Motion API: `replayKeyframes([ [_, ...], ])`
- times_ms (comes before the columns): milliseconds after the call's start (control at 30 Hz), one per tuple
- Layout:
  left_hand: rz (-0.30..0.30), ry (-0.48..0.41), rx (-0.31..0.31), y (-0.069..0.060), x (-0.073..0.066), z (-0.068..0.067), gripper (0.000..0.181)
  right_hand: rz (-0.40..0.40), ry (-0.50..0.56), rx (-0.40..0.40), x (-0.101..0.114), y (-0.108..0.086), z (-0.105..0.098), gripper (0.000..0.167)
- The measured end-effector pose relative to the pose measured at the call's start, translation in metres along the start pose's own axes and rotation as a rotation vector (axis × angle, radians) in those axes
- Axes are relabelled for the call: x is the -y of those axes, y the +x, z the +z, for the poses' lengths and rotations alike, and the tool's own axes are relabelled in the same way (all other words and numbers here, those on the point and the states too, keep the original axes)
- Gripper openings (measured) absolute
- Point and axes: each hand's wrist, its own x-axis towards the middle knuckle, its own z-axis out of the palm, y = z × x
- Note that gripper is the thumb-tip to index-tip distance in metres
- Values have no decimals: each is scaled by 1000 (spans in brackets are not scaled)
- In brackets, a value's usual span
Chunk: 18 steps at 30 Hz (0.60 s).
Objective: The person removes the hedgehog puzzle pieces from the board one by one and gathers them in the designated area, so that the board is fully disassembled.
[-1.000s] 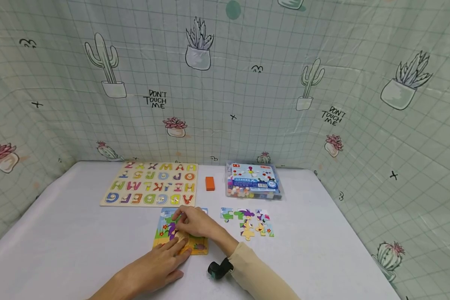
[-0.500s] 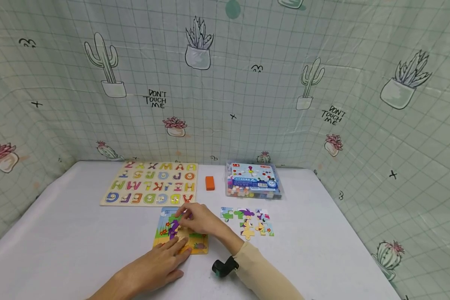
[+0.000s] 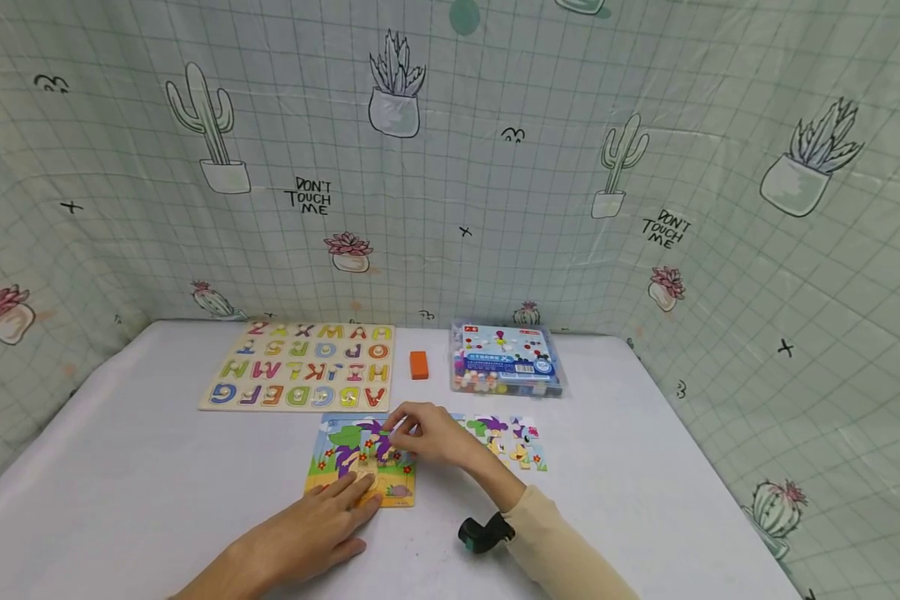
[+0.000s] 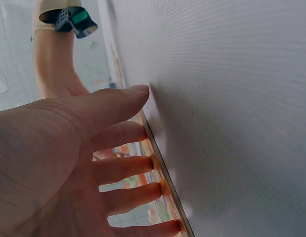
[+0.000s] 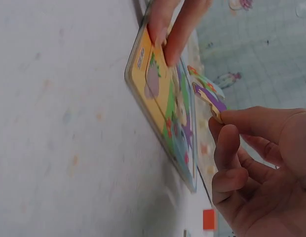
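On the puzzle board (image 3: 401, 502) my left hand (image 3: 311, 533) rests with spread fingers near its lower middle; the left wrist view shows the fingertips on the board's edge. Over the board's upper right, my right hand (image 3: 435, 435) pinches a purple and yellow puzzle piece (image 3: 382, 447). In the right wrist view that piece (image 5: 210, 98) is held between thumb and index finger, raised off the board (image 5: 158, 94) and tilted. Loose pieces (image 3: 521, 457) lie right of the board, partly hidden by the right hand and forearm.
Behind the puzzle lie a wooden alphabet board (image 3: 296, 367), a small orange block (image 3: 418, 365) and a clear plastic box (image 3: 506, 362) with a blue label. A patterned curtain (image 3: 450, 167) surrounds the white table (image 3: 645, 500).
My right hand has moved right across the board with the pinched piece, uncovering more of the board's picture and covering some loose pieces. The left hand has stayed in place.
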Motion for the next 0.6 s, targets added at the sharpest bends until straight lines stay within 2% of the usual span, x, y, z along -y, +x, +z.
replayKeyframes([
  [333, -25, -11, 8, 0, -2, -1, 55, 23, 39, -3, -28, -29, -29, 15],
  [600, -5, -4, -17, -3, -1, 0, 54, 68, 25, -4, -49, -49, -47, 17],
])
